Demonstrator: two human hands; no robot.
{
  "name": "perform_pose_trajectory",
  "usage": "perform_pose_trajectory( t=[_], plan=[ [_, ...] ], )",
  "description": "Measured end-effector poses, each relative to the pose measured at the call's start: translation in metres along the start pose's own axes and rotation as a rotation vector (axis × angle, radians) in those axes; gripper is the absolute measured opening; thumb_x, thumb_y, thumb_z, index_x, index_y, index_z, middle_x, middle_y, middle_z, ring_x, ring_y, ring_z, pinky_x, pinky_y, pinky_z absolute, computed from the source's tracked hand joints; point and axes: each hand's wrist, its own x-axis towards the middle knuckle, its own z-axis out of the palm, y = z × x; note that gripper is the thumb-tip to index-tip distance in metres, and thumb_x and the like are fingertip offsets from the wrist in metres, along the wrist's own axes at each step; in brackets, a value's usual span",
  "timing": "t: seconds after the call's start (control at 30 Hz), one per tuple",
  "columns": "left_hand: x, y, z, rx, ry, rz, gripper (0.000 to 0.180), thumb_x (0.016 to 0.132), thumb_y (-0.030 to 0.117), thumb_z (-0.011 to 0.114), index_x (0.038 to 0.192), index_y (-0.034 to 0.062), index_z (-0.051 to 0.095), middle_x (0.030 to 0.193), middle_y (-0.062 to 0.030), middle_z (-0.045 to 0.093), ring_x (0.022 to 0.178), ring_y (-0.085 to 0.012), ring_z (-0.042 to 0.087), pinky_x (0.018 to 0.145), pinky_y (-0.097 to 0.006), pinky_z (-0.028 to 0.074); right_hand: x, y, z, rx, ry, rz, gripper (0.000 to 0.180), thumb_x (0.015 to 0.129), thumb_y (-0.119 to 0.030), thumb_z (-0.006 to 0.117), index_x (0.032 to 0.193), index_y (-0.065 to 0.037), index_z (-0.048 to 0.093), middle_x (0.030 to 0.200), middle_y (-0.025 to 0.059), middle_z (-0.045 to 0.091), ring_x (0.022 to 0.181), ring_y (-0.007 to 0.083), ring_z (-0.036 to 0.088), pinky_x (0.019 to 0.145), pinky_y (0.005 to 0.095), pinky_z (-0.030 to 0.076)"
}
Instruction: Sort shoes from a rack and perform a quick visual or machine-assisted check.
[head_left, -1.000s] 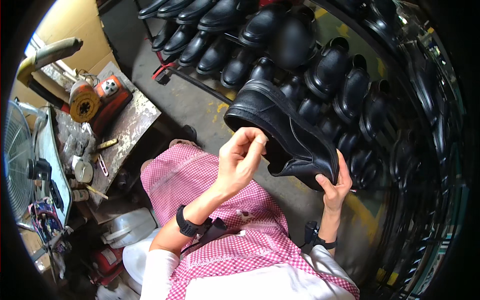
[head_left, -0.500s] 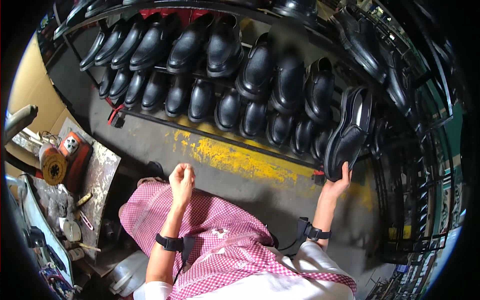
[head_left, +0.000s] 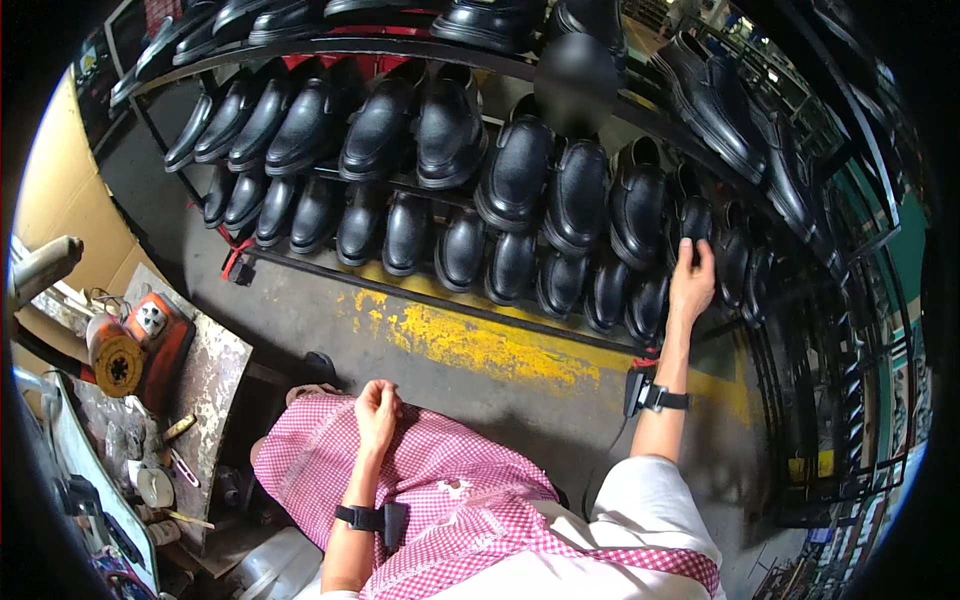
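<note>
My right hand (head_left: 692, 285) reaches forward to the rack, its fingers on the toe of a black slip-on shoe (head_left: 692, 216) that stands among the others. The shoe's heel end lies back in the rack's shadow. Close over the apron, my left hand (head_left: 378, 415) is curled closed, and nothing shows in it. Further black shoes (head_left: 577, 197) stand side by side in tiers, toes toward me. A black metal rack (head_left: 430, 290) carries them. Both wrists wear black straps.
On the left, a worn bench (head_left: 215, 365) holds an orange machine with a round yellow wheel (head_left: 118, 368) and small tools. Cardboard (head_left: 65, 190) stands behind it. More black racks (head_left: 860, 400) rise on the right. Worn yellow paint (head_left: 480, 340) marks the floor.
My right hand has moved forward, and the shoe it held out in front of the rack now sits in the row. My left hand has dropped slightly toward me, still closed.
</note>
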Motion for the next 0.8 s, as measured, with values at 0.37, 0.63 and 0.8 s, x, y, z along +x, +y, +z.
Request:
perform_pose_trajectory(
  t=[0.37, 0.63, 0.8],
  plan=[
    [-0.013, -0.016, -0.001, 0.101, 0.056, 0.012, 0.015, 0.091, 0.015, 0.05, 0.089, 0.0006, 0.055, 0.067, -0.0019, 0.054, 0.055, -0.0084, 0.05, 0.05, -0.023, 0.043, -0.045, -0.001, 0.037, 1.284, -0.512, 0.979, 0.035, 0.081, -0.032, 0.061, 0.098, -0.002, 0.06, 0.085, 0.0155, 0.065, 0.058, 0.0228, 0.061, 0.04, 0.0254, 0.041],
    [0.0, -0.012, 0.003, 0.112, 0.182, 0.147, 0.025, 0.085, 0.023, 0.053, 0.078, -0.0013, 0.054, 0.065, -0.0113, 0.053, 0.062, -0.0162, 0.051, 0.06, -0.034, 0.044, -0.118, 0.088, -0.002, 1.829, -0.827, 0.903, 0.06, 0.079, -0.031, 0.062, 0.13, -0.005, 0.042, 0.131, 0.0131, 0.046, 0.114, 0.034, 0.047, 0.076, 0.0491, 0.046],
    [0.002, 0.021, -0.014, -0.285, 0.193, -0.054, 0.017, 0.089, 0.018, 0.052, 0.086, 0.0022, 0.057, 0.064, 0.0002, 0.055, 0.05, -0.0064, 0.05, 0.043, -0.021, 0.041, -0.112, 0.049, 0.035, 1.635, -1.161, 0.749, 0.056, 0.069, -0.014, 0.062, 0.122, -0.001, 0.051, 0.125, 0.0149, 0.051, 0.117, 0.0325, 0.046, 0.104, 0.0446, 0.031]
  ],
)
